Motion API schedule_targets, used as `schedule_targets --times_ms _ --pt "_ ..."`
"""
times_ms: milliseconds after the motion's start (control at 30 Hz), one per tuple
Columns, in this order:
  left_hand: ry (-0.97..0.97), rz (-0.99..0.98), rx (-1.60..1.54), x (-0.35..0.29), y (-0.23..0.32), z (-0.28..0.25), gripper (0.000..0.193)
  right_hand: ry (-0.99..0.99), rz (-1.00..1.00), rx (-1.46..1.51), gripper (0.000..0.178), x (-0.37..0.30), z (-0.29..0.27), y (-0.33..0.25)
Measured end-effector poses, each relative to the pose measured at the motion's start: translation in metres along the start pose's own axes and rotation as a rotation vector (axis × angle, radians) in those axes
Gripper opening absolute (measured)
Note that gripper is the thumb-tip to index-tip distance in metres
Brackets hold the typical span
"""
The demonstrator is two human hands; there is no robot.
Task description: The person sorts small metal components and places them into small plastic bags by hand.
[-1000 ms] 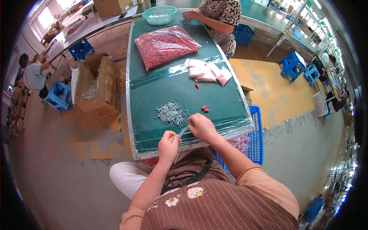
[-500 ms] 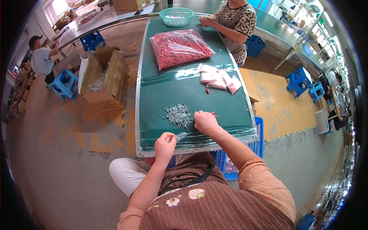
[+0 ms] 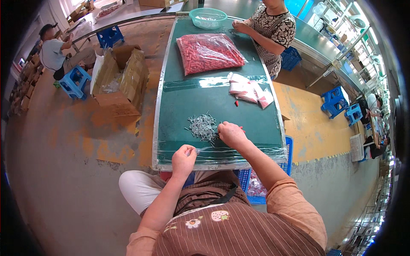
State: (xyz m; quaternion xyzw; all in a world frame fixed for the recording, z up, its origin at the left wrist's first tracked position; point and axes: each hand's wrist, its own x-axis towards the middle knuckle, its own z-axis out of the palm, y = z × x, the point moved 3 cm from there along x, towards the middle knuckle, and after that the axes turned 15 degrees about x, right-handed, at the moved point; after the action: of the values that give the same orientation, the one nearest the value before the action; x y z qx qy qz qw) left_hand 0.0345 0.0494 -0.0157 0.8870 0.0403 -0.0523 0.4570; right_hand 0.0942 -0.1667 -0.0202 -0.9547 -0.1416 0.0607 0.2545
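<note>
Holds a small clear plastic bag in the left hand, thumb and fingers pinched in a narrow grip, at the near edge of the green tabletop, lower middle of the frame. Bends the right hand down near the centre, fingertips by the right edge of a loose pile of grey screws; cannot tell the width or contents of that grip, with the fingers mostly hidden beneath the hand. Can see a sliver of red just beyond the right knuckles, too covered to make out.

Can also see a single red piece right of centre, close below a cluster of flat whitish packets. Farther up, in the upper middle of the frame, a big clear bag of red pieces; at the top, a pale green basket near a co-worker's hands. At lower right of centre, a blue crate partly under the tabletop. At upper left, an open cardboard box near a blue stool.
</note>
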Motion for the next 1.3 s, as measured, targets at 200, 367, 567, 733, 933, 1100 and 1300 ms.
schedule_targets --times_ms 200,367,567,733,933,1100,1300 --pt "-0.024 -0.006 0.010 0.001 0.002 0.001 0.009 -0.098 0.033 -0.153 0.013 0.003 -0.009 -0.005" --pt "-0.018 -0.010 0.071 0.003 0.010 0.000 0.011 -0.064 0.136 0.031 0.012 -0.005 -0.022 -0.009" --pt "-0.107 -0.035 0.157 0.009 0.023 0.009 0.015 0.130 -0.186 0.922 0.012 -0.030 -0.021 -0.052" --pt "-0.174 0.031 0.167 0.012 0.032 0.018 0.016 0.150 -0.278 0.830 0.015 -0.036 -0.017 -0.064" --pt "-0.175 0.044 0.071 0.010 0.033 0.021 0.016 0.134 -0.338 0.714 0.014 -0.043 -0.021 -0.056" --pt "-0.157 0.025 0.159 0.011 0.039 0.015 0.016 0.138 -0.293 0.719 0.015 -0.049 -0.043 -0.049" --pt "-0.185 -0.024 0.161 0.022 0.025 0.012 0.017 0.350 0.124 0.393 0.014 -0.052 -0.063 0.016"
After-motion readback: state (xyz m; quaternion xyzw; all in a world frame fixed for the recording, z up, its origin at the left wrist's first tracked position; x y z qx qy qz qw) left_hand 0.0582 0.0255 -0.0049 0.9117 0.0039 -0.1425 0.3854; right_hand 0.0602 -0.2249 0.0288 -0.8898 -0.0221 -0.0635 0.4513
